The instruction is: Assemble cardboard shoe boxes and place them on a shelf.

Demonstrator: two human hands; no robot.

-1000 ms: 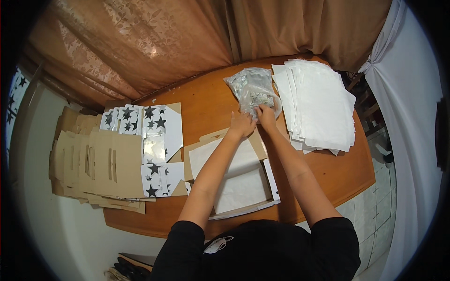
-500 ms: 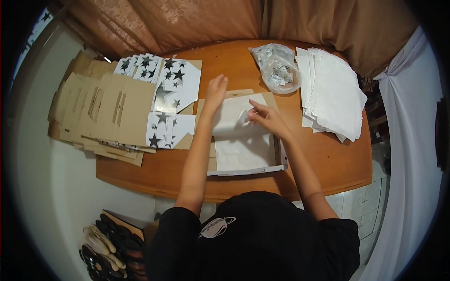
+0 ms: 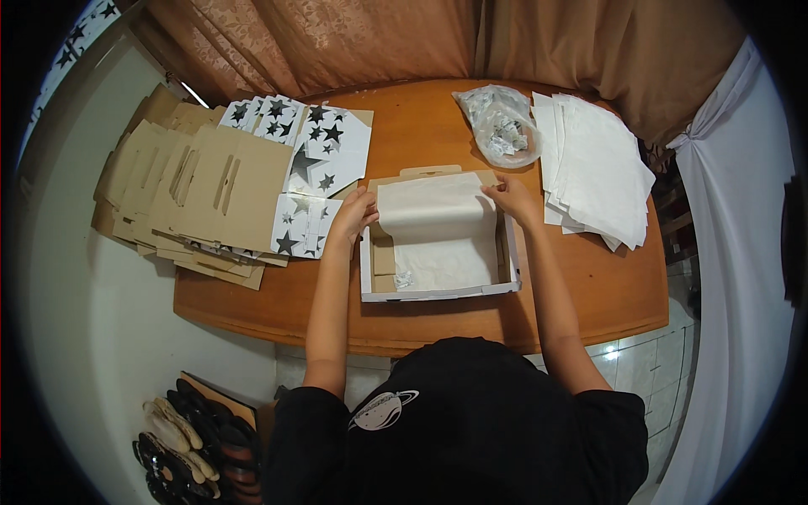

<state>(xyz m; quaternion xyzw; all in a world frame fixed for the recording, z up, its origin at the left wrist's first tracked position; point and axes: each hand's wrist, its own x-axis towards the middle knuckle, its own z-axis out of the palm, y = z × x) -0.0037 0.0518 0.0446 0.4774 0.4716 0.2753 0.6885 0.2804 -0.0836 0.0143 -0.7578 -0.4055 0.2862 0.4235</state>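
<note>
An open shallow cardboard box (image 3: pixel 440 295), white outside and brown inside, stands in front of me on the table. White tissue paper (image 3: pixel 446 252) lines it and runs up over the raised lid at the back. A small whitish packet (image 3: pixel 405 279) lies in the near left part, on the paper. My left hand (image 3: pixel 353 217) has its curled fingers at the left edge, where the lid meets the side wall. At the lid's right edge, my right hand (image 3: pixel 512 200) grips between thumb and fingers; part of that grip is hidden.
Flat brown cardboard pieces (image 3: pixel 189 185) are piled at the left, beside white star-printed box blanks (image 3: pixel 332 143). A clear plastic bag (image 3: pixel 502 126) of small packets sits at the back. Right of it lies a stack of white paper sheets (image 3: pixel 602 172). The wooden table (image 3: pixel 278 311) has a curved front edge.
My left hand has come down from beyond the lid to the box's left edge. My right hand has moved right to the lid's edge. The small packet now shows inside the box.
</note>
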